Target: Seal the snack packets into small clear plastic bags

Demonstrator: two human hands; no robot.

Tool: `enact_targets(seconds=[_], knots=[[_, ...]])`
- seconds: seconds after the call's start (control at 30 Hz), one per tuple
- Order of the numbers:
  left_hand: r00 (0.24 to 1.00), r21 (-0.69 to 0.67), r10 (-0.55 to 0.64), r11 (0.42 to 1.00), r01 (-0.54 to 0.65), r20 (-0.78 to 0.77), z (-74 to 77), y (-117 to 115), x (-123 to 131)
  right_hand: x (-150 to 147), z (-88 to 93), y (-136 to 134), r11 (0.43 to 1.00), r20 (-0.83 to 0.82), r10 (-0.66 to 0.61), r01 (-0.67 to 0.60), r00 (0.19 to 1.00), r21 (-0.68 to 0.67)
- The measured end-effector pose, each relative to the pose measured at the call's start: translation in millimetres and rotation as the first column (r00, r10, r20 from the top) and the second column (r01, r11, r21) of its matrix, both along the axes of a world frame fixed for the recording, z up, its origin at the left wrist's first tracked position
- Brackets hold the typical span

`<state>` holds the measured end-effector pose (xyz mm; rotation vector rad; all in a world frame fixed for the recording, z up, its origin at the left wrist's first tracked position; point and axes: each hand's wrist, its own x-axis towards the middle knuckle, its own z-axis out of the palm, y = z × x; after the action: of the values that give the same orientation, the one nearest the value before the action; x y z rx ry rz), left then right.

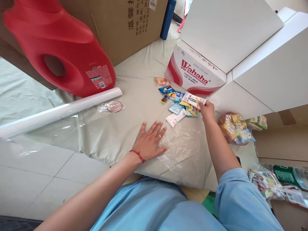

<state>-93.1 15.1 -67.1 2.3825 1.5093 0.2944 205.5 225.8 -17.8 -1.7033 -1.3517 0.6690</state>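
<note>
My left hand (151, 141) lies flat with fingers spread on the pale green cloth (134, 106), its fingertips on the edge of a clear plastic bag (183, 146). My right hand (207, 110) is closed on a white snack packet with red print (193, 100) at the right side of a small pile of snack packets (176, 107). The pile holds several blue, yellow and white sachets. One orange packet (161, 81) lies apart, just behind the pile.
A red jug (60, 48) and a white roll (60, 110) lie at left, with a small round wrapped item (114, 106) beside them. A Wahaha carton (196, 75), brown cardboard box (125, 25) and white boxes (264, 57) stand behind. A bag of snacks (234, 128) sits at right.
</note>
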Motion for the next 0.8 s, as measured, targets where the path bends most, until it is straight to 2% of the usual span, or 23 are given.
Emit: enact_targets(seconds=[0.07,0.13,0.23,0.3,0.33,0.4,0.47,0.5,0.57,0.63,0.67,0.73,0.8], knots=[[1.000,-0.001,0.000,1.000,0.000,-0.006,0.5,0,0,1,0.4,-3,0.992,-0.193,-0.109,0.095,0.975,-0.079],[1.000,0.000,-0.001,1.000,0.001,-0.011,0.9,0,0,2,2.5,-5,0.987,-0.360,-0.153,0.121,0.920,-0.108],[1.000,-0.012,-0.006,1.000,0.006,-0.021,1.0,0,0,8,5.8,-8,0.998,-0.572,-0.070,0.055,0.817,-0.043],[1.000,-0.020,-0.007,1.000,0.006,-0.029,0.7,0,0,14,5.7,-12,1.000,-0.619,0.019,-0.028,0.785,-0.004],[0.999,-0.021,-0.007,1.000,0.006,-0.033,0.5,1,0,17,4.6,-14,0.998,-0.602,0.048,-0.056,0.797,0.005],[0.999,-0.014,-0.007,1.000,0.007,-0.041,-0.2,1,0,20,0.4,-20,0.997,-0.463,0.075,-0.075,0.883,0.019],[0.999,-0.006,-0.009,1.000,0.009,-0.049,-0.6,1,0,18,-5.6,-27,0.995,-0.183,0.095,-0.086,0.978,0.056],[0.999,-0.003,-0.011,1.000,0.011,-0.053,-0.7,1,0,14,-8.7,-30,0.989,-0.021,0.130,-0.128,0.991,0.081],[0.998,0.000,-0.014,1.000,0.014,-0.061,-0.5,1,0,0,-14.3,-37,0.944,0.268,0.282,-0.317,0.921,0.095],[0.997,0.004,-0.016,1.000,0.017,-0.071,0.0,1,0,-20,-18.7,-42,0.850,0.467,0.455,-0.527,0.758,0.028],[0.997,0.006,-0.017,1.000,0.017,-0.076,0.3,1,0,-30,-20.5,-43,0.810,0.532,0.509,-0.586,0.677,-0.029],[0.996,0.011,-0.016,1.000,0.017,-0.085,1.1,1,0,-47,-23.1,-45,0.780,0.600,0.555,-0.612,0.576,-0.134],[0.996,0.011,-0.015,1.000,0.016,-0.089,2.1,1,0,-55,-25.0,-46,0.773,0.609,0.576,-0.606,0.546,-0.187]])
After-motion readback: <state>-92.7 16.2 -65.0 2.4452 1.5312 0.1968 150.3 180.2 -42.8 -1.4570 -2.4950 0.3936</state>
